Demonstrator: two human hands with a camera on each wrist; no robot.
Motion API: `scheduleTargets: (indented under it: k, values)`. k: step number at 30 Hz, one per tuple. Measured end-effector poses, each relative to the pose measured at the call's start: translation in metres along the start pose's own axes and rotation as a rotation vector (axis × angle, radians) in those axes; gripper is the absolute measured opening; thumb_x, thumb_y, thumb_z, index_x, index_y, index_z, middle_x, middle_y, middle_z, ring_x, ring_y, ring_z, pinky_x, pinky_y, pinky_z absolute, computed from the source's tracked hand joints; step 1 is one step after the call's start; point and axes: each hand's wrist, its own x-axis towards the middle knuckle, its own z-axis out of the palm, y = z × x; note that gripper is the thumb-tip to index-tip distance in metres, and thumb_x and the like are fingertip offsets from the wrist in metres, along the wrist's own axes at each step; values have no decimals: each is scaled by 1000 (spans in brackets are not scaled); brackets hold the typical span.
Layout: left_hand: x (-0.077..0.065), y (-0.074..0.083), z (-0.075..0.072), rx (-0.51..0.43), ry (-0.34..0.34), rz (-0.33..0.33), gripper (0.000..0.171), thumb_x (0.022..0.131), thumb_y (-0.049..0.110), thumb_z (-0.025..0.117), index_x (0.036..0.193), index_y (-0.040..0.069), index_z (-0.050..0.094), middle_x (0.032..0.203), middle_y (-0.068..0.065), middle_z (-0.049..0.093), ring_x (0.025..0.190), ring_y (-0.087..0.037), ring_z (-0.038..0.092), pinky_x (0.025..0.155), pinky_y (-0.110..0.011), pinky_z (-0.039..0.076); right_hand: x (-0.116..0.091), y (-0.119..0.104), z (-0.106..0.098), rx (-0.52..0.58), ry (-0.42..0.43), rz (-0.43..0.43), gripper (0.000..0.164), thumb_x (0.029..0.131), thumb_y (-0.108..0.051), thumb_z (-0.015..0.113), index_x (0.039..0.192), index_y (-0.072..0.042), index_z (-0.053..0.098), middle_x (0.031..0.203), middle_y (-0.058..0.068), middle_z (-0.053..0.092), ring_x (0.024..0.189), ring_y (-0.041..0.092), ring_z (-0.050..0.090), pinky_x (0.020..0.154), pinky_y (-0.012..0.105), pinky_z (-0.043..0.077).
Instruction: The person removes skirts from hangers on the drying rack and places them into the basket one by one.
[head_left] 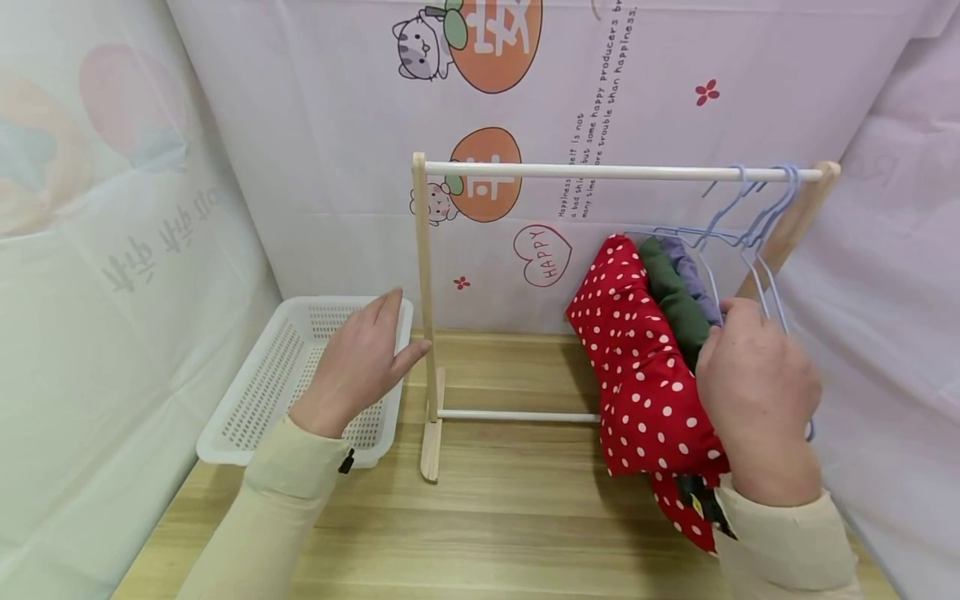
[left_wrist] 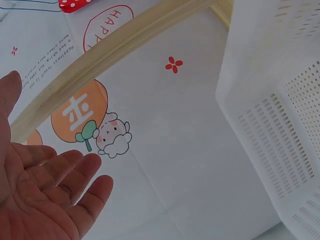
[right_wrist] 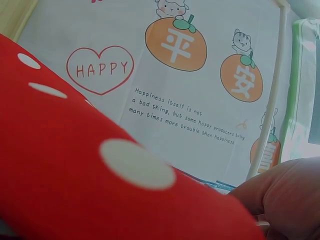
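My right hand [head_left: 757, 392] is curled at the near end of the blue clothes hangers [head_left: 750, 233], gripping a hanger beside the hung clothes; its fingertips are hidden. A red garment with white dots [head_left: 645, 358] hangs right by it and fills much of the right wrist view. Behind the red one hang a dark green garment [head_left: 671, 292] and a purple garment [head_left: 690, 271]. My left hand [head_left: 356, 358] is held over the white basket [head_left: 240, 400], near the rack's left post, fingers extended and palm bare in the left wrist view.
The wooden rack [head_left: 422, 275] stands on the wood-grain table [head_left: 510, 533], with a white top rail [head_left: 570, 171] and a lower bar [head_left: 517, 416]. Printed white cloth [head_left: 337, 167] encloses the back and both sides. The hanger hooks are bunched at the rail's right end.
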Motion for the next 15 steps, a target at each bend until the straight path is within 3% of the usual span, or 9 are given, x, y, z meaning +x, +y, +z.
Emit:
scheduleTargets:
  k: [6, 15]
  values:
    - [11, 4, 3, -15, 31, -26, 83, 94, 52, 55, 145, -9, 31, 139, -28, 47, 119, -41, 54, 97, -50, 46, 0, 0, -1, 1, -107, 31, 43, 98, -21, 48, 134, 2, 40, 49, 12, 48, 40, 28, 45, 40, 44, 40]
    - [25, 11, 7, -29, 108, -28, 76, 95, 45, 57, 143, -10, 34, 122, -28, 59, 103, -40, 63, 82, -50, 53, -2, -1, 1, 6, -154, 37, 49, 100, -23, 45, 142, -2, 33, 48, 10, 45, 41, 28, 45, 39, 44, 38]
